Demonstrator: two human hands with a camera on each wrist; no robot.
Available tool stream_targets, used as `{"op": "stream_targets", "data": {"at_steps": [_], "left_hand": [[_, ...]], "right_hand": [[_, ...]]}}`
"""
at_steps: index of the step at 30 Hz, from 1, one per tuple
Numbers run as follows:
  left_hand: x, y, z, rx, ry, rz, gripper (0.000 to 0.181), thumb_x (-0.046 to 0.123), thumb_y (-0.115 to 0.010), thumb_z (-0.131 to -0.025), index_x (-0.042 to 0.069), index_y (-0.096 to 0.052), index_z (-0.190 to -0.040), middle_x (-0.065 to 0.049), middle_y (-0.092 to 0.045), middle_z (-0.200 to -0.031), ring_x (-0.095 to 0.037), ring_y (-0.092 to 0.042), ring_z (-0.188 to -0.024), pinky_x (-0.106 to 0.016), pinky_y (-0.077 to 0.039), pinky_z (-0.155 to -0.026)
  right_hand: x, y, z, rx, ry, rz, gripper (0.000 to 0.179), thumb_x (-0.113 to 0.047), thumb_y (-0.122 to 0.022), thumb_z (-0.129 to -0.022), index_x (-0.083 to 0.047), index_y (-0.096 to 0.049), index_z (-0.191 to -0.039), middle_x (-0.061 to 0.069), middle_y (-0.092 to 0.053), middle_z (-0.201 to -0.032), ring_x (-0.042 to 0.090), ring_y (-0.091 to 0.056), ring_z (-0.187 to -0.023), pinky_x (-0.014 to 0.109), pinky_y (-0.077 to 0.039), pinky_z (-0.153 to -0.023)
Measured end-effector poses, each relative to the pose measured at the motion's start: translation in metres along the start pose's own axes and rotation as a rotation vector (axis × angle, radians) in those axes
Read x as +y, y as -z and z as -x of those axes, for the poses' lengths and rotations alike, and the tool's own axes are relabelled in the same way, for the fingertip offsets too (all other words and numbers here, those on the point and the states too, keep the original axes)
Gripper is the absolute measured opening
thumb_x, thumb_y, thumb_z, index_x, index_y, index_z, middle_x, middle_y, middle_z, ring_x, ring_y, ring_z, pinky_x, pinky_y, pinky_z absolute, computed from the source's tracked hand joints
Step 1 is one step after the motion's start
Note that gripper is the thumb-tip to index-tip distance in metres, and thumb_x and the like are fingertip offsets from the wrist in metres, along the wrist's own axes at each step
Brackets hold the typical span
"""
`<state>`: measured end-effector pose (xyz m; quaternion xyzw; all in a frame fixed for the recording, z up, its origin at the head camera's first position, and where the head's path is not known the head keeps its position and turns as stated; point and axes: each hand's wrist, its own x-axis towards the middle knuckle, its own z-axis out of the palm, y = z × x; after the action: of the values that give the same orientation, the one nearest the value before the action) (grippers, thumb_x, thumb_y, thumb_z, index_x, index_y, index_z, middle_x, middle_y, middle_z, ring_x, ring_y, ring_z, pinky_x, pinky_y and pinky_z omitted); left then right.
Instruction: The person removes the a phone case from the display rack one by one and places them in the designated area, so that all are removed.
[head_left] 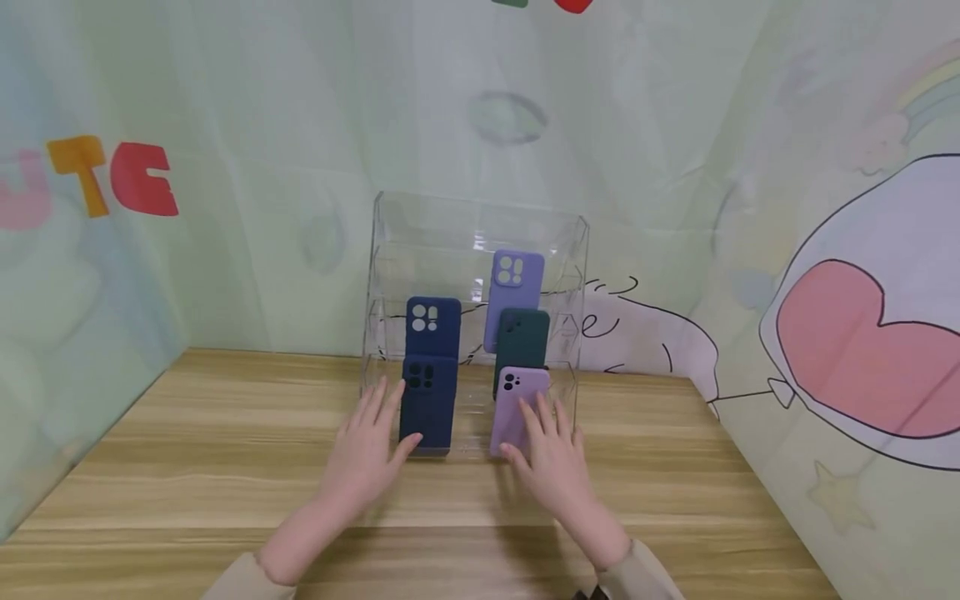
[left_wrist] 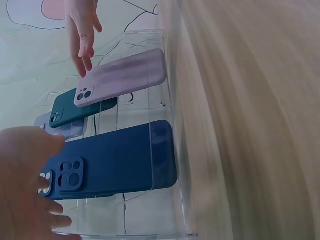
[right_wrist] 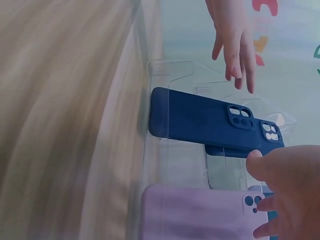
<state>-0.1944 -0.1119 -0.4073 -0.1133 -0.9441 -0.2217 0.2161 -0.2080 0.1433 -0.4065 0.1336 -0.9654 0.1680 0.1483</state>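
A clear acrylic tiered stand holds several phone cases. Two dark blue phone cases lean one behind the other on its left side. On the right side a light purple phone case leans lowest, a dark green one behind it, and a violet one highest. My left hand is spread beside the lower blue case, fingers extended and gripping nothing. In front of the light purple case, my right hand overlaps its lower right part in the head view, fingers extended too.
The stand rests on a wood-grain table. Behind it hangs a printed cloth with coloured letters, and another printed panel with a heart balloon rises along the right edge of the table.
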Motion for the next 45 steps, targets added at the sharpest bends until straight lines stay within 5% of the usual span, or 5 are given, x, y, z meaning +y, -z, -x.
{"op": "stream_targets", "data": {"at_steps": [15, 20, 30, 39, 45], "left_hand": [[-0.013, 0.017, -0.015, 0.088, -0.004, 0.255, 0.066, 0.016, -0.072, -0.089, -0.003, -0.041, -0.144, -0.025, -0.043, -0.146, -0.047, -0.042, -0.132, -0.062, -0.037, -0.106], [-0.019, 0.018, -0.018, 0.17, -0.017, 0.375, 0.055, 0.005, -0.075, -0.084, -0.003, -0.052, -0.134, -0.021, -0.057, -0.13, -0.036, -0.056, -0.114, -0.047, -0.054, -0.086], [-0.039, 0.024, -0.025, 0.158, 0.116, 0.675, 0.042, 0.004, -0.072, -0.088, -0.001, -0.057, -0.127, -0.018, -0.065, -0.121, -0.013, -0.058, -0.102, -0.017, -0.05, -0.076], [-0.058, 0.02, -0.028, 0.13, 0.238, 0.822, 0.049, 0.009, -0.07, -0.091, -0.002, -0.051, -0.134, -0.023, -0.057, -0.131, 0.006, -0.052, -0.101, -0.013, -0.047, -0.081], [-0.067, 0.018, -0.029, 0.092, 0.303, 0.921, 0.055, 0.01, -0.069, -0.091, -0.003, -0.045, -0.139, 0.007, -0.059, -0.124, 0.005, -0.052, -0.104, -0.01, -0.047, -0.087]], "right_hand": [[-0.018, 0.012, -0.022, 0.218, 0.151, 0.013, 0.053, -0.034, -0.066, -0.093, 0.0, -0.055, -0.132, 0.019, -0.055, -0.137, 0.037, -0.048, -0.129, 0.056, -0.043, -0.103], [-0.025, 0.014, -0.03, 0.296, 0.216, -0.009, 0.049, -0.031, -0.067, -0.093, 0.002, -0.058, -0.128, 0.017, -0.06, -0.128, 0.034, -0.055, -0.12, 0.049, -0.047, -0.101], [-0.04, 0.016, -0.046, 0.298, 0.227, -0.118, 0.042, -0.024, -0.067, -0.094, 0.002, -0.058, -0.125, 0.017, -0.06, -0.124, 0.034, -0.054, -0.119, 0.047, -0.046, -0.102], [-0.048, 0.008, -0.063, 0.302, 0.235, -0.222, 0.033, -0.016, -0.068, -0.092, 0.0, -0.06, -0.12, 0.014, -0.063, -0.115, 0.03, -0.057, -0.108, 0.043, -0.051, -0.093], [-0.053, 0.003, -0.07, 0.276, 0.214, -0.327, 0.034, -0.011, -0.069, -0.091, 0.001, -0.059, -0.121, 0.014, -0.063, -0.112, 0.029, -0.06, -0.106, 0.042, -0.053, -0.089]]}}
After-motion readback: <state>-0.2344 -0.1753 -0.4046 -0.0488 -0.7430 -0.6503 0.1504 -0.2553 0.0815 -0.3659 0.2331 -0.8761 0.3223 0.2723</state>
